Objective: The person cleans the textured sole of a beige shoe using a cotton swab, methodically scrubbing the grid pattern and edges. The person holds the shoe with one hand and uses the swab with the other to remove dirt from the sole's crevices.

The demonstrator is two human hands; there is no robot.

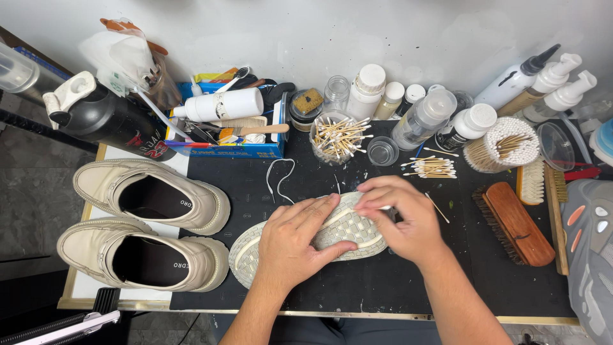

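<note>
An upturned shoe (306, 241) lies sole-up in the middle of the black tabletop (396, 281), directly in front of the person, so its pale, woven-patterned tread faces the camera and can be worked on. The left hand (295, 241) lies flat across the middle of the sole, fingers spread and pressing down; judging by the pose, it steadies the shoe. The right hand (401, 220) is curled at the toe end of the shoe, its fingertips pinched on a thin white cotton swab (381, 207) laid against the sole's edge.

Supplies sit within reach behind the shoe: a glass jar of swabs (336, 137), a loose pile of swabs (433, 167) and a row of bottles (424, 117) along the wall. Right of the shoe a wooden brush (516, 223) lies bristles down. Left of the shoe a pair of beige loafers (148, 223) stands upright on a white board, apart from the working area.
</note>
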